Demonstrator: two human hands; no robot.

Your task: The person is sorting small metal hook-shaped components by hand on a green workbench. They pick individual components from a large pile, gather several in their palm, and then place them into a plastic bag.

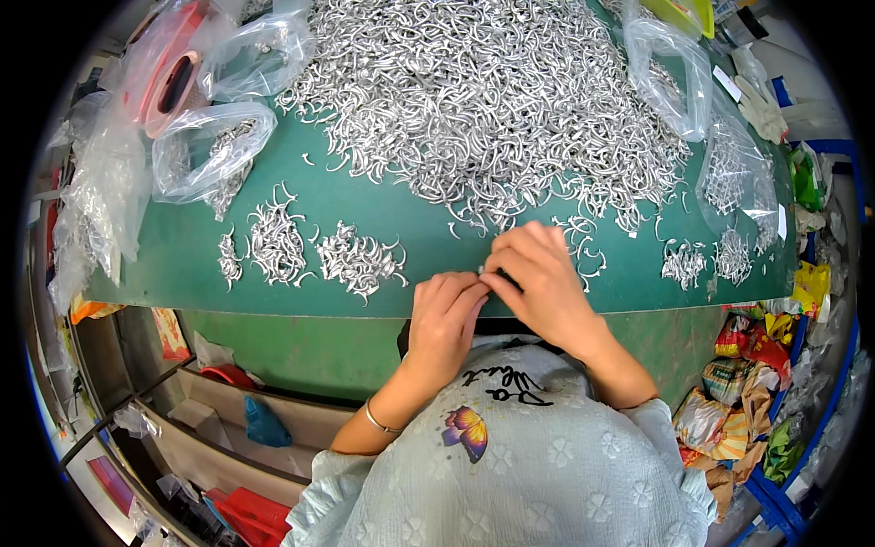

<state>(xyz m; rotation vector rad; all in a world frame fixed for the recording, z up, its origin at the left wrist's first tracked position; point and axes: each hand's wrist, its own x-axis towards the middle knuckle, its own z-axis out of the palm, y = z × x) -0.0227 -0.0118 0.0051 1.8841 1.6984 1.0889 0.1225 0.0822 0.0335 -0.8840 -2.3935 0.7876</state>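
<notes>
My left hand (444, 314) and my right hand (542, 283) meet over the table's near edge, fingertips pinched close together. Between them shows the tip of a small silvery piece (481, 270); the fingers cover most of it. Beyond my hands spreads a large heap of small curved silvery metal pieces (492, 91). A few loose pieces (591, 255) lie just right of my right hand. Left of my left hand sit small piles of such pieces, the nearest pile (360, 260) beside another pile (276, 242).
Clear plastic bags (214, 150) holding some pieces stand at the left, near a red basket (164, 82). Another plastic bag (674, 82) and two small piles (684, 263) are at the right. Colourful packages (729, 401) fill a blue-framed rack. A beige drawer unit (246, 428) stands lower left.
</notes>
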